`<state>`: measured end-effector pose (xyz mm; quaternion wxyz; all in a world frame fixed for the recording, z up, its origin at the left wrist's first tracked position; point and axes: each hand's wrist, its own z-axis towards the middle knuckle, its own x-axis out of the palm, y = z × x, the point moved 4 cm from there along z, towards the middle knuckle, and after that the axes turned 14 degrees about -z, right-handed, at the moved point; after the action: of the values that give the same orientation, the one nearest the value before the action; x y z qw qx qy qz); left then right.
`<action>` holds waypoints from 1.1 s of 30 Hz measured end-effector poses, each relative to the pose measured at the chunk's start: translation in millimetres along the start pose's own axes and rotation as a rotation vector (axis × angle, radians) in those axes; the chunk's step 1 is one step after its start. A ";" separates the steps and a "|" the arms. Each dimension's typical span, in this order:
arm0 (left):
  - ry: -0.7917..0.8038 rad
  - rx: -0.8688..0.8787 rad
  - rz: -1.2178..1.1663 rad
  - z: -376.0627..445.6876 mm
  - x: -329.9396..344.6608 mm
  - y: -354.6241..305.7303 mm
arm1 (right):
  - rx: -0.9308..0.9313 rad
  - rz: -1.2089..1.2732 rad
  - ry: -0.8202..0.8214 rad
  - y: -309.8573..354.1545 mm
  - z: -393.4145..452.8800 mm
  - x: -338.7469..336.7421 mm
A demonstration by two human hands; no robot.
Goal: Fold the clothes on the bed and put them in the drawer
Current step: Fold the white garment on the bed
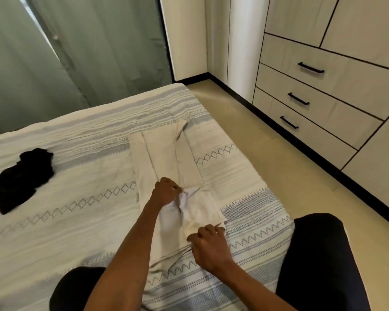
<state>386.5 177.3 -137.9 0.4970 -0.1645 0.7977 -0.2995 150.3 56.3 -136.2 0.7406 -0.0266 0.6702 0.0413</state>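
A pair of beige trousers (164,158) lies lengthwise on the patterned bed cover (76,198), legs pointing away from me. My left hand (165,190) pinches a white pocket lining that sticks out near the waist. My right hand (208,243) grips the waistband edge closest to me. A crumpled black garment (23,180) rests on the bed at the far left. Three closed drawers with black handles (298,98) sit in the wardrobe at the right.
A strip of tan floor (267,142) runs between the bed's right edge and the wardrobe. Grey-green curtains (65,52) hang behind the bed. My knees in dark trousers (319,254) are at the bottom of the view.
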 end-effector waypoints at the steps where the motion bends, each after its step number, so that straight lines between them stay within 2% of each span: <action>1: -0.022 -0.008 0.020 2.8 1.5 6.3 | 0.021 0.017 -0.004 -0.9 0.3 -0.6; 3: -0.048 0.002 0.077 12.7 8.0 18.5 | 0.048 0.055 -0.037 -3.0 2.4 -2.6; 8: -0.110 0.019 0.034 -13.8 7.1 -16.0 | 0.124 0.014 -0.023 -16.4 16.6 -3.2; 16: -0.084 -0.038 0.023 -9.7 14.2 -15.3 | -0.037 -0.071 0.033 -15.7 22.8 -2.8; 21: -0.140 -0.059 -0.054 -13.7 14.8 -10.2 | -0.060 -0.095 -0.040 -16.2 24.6 -1.0; 25: -0.215 -0.018 -0.056 -19.6 12.5 -13.2 | -0.054 0.047 -0.145 -11.6 27.8 -3.5; 28: -0.189 -0.020 -0.026 -20.3 13.2 -11.8 | -0.093 0.013 -0.100 -6.9 27.7 -0.6; 33: -0.158 -0.005 0.009 -18.5 17.1 -13.8 | -0.040 0.000 -0.035 -15.0 25.4 8.6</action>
<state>361.8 163.0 -134.9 0.5594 -0.1850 0.7574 -0.2814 177.8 44.0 -142.4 0.7516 -0.0410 0.6560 0.0551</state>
